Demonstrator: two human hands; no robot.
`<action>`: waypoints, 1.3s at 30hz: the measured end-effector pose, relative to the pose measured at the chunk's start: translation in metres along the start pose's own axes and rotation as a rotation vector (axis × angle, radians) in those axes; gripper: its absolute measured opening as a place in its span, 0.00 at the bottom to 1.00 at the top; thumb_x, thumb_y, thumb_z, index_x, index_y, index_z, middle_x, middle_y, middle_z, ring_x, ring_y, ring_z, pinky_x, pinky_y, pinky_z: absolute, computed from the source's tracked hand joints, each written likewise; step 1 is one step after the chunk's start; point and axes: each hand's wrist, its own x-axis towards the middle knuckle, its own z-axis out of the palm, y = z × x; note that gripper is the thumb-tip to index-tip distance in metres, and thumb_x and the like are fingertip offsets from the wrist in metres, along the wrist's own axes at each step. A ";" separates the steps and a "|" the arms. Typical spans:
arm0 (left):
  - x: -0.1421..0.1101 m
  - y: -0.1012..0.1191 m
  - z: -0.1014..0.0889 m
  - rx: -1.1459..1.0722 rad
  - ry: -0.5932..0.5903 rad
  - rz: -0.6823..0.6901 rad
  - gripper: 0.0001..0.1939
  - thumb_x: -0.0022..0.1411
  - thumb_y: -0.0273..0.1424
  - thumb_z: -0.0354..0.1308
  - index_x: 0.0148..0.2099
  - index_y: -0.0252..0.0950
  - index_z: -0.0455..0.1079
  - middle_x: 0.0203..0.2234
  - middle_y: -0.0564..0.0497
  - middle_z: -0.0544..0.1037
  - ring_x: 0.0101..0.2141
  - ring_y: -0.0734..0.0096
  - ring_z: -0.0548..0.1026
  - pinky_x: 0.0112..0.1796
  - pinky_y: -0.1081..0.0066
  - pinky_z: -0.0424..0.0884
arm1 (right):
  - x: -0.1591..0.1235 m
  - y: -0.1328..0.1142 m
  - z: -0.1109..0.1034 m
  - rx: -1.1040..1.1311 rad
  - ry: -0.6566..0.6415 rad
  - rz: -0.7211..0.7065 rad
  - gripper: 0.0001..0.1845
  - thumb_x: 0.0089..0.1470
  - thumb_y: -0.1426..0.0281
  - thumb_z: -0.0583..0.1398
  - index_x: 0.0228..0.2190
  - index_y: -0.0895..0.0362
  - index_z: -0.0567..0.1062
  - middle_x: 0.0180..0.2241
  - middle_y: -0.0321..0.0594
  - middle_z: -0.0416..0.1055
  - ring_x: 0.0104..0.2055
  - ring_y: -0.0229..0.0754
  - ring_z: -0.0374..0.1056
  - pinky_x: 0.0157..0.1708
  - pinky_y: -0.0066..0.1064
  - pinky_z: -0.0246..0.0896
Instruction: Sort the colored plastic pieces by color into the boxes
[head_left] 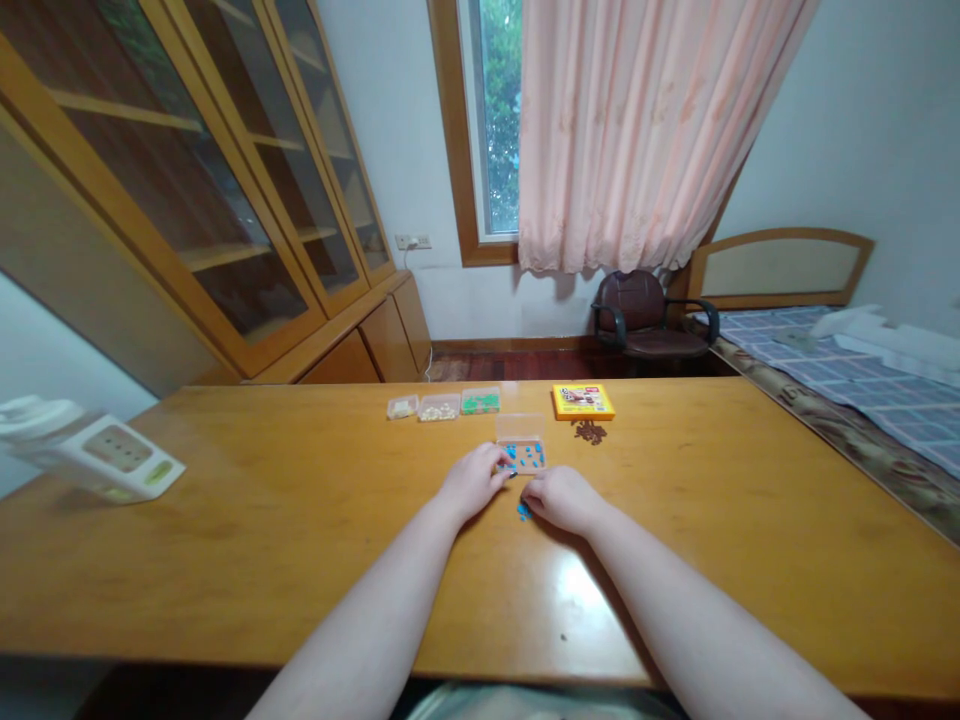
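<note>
A small clear plastic box (533, 468) stands on the table with its lid (520, 427) raised at the back. Small blue pieces (526, 461) are scattered inside. My left hand (478, 481) curls round the box's left front corner, its fingers reaching over the edge. Just in front of the box lies a little heap of blue pieces (523, 513) on the tabletop. My right hand (564, 498) is closed to a pinch at that heap, fingertips on the blue pieces. The tips are too small to make out exactly.
Behind on the wooden table (300, 530) stand a box of green pieces (480, 402) and two boxes of pale pieces (439, 408) (403, 407). A yellow box (583, 402) lies behind a brown heap (590, 432). A white-and-clear container (112, 455) is far left.
</note>
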 end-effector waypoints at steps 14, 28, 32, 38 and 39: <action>-0.006 0.014 -0.002 0.075 -0.329 0.144 0.05 0.57 0.32 0.56 0.35 0.39 0.72 0.32 0.51 0.76 0.33 0.67 0.72 0.33 0.73 0.65 | -0.009 0.022 -0.003 0.276 0.112 0.126 0.13 0.55 0.63 0.55 0.37 0.50 0.79 0.32 0.37 0.77 0.32 0.39 0.71 0.33 0.25 0.58; -0.004 0.004 -0.003 -0.034 -0.236 0.099 0.04 0.57 0.32 0.56 0.35 0.38 0.70 0.32 0.51 0.74 0.33 0.70 0.72 0.35 0.73 0.66 | -0.010 0.021 -0.006 0.260 0.050 0.134 0.12 0.54 0.64 0.56 0.35 0.51 0.79 0.33 0.37 0.77 0.35 0.40 0.71 0.34 0.26 0.58; 0.005 -0.001 0.000 -0.039 0.031 0.035 0.07 0.61 0.31 0.52 0.40 0.37 0.69 0.37 0.49 0.73 0.39 0.67 0.71 0.42 0.69 0.67 | -0.014 0.039 -0.019 0.153 0.151 0.367 0.13 0.56 0.62 0.54 0.35 0.52 0.78 0.34 0.40 0.76 0.35 0.41 0.70 0.32 0.28 0.58; 0.003 0.000 0.000 0.024 -0.018 0.050 0.10 0.61 0.31 0.53 0.44 0.39 0.70 0.41 0.49 0.73 0.41 0.67 0.71 0.44 0.69 0.66 | -0.020 0.062 -0.027 0.043 0.060 0.730 0.13 0.54 0.62 0.55 0.33 0.55 0.76 0.34 0.46 0.75 0.36 0.48 0.71 0.30 0.32 0.58; 0.000 0.002 -0.001 0.012 -0.076 0.097 0.08 0.61 0.31 0.54 0.42 0.40 0.71 0.39 0.50 0.73 0.40 0.68 0.71 0.43 0.70 0.66 | -0.021 0.064 -0.027 0.046 0.047 0.740 0.12 0.53 0.62 0.55 0.33 0.55 0.76 0.34 0.47 0.75 0.36 0.48 0.71 0.30 0.32 0.59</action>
